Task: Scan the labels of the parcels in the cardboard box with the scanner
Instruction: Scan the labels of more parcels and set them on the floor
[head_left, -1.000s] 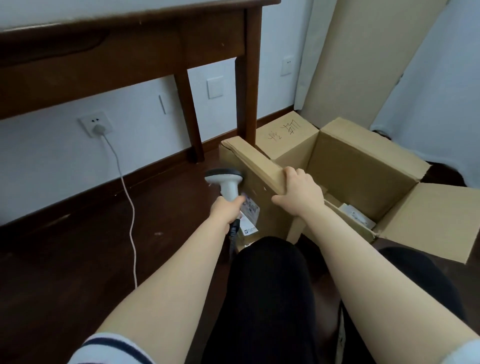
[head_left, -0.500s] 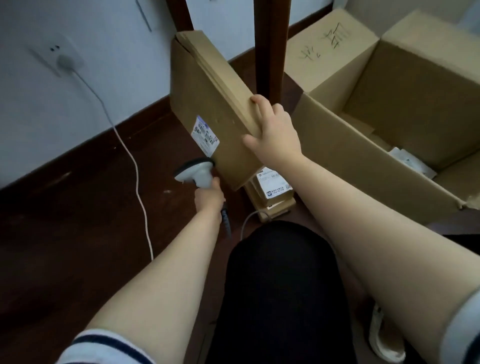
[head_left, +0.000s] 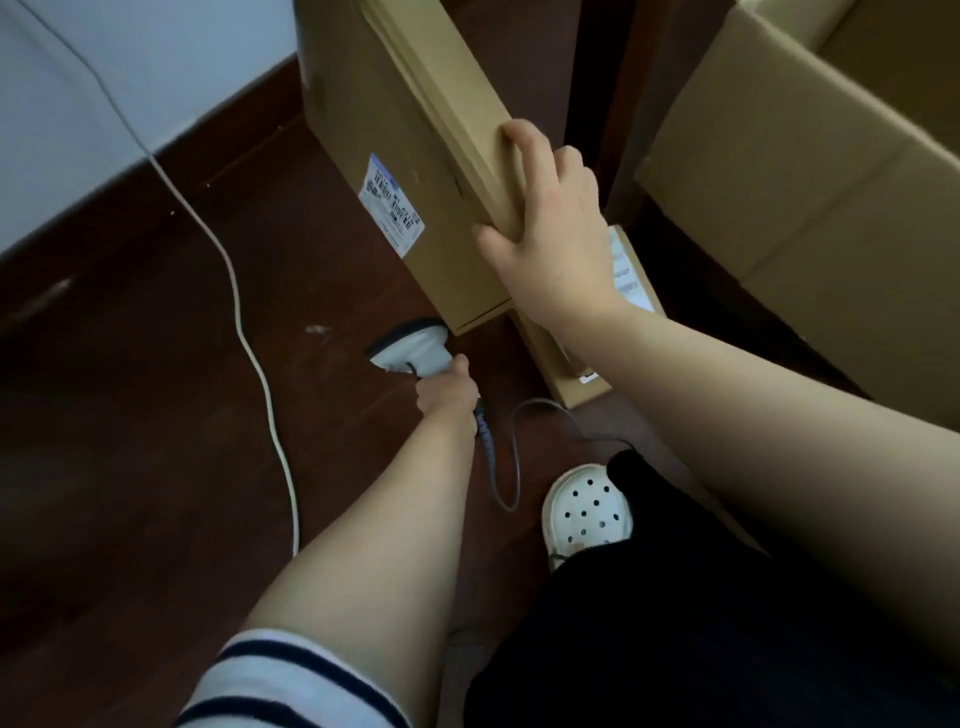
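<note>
A flat brown parcel (head_left: 384, 104) stands on edge on the dark floor, its white barcode label (head_left: 390, 203) facing left. My right hand (head_left: 550, 228) grips the parcel's near top edge. My left hand (head_left: 445, 396) holds a white handheld scanner (head_left: 410, 351) low by the parcel's bottom corner, below the label. A smaller labelled parcel (head_left: 576, 379) lies on the floor behind my right wrist, partly hidden. The big open cardboard box (head_left: 810, 171) stands at the right; its inside is out of view.
A white power cable (head_left: 249, 343) runs across the floor at the left. The scanner's grey cord (head_left: 511, 457) loops near my white perforated shoe (head_left: 587, 512). A dark wooden table leg (head_left: 639, 93) rises between the parcel and the box. White wall and baseboard lie at the upper left.
The view has tilted down and closer. The flat parcel, held by my right hand, now stands left of the box with its label showing. The scanner has dropped lower, beneath the label.
</note>
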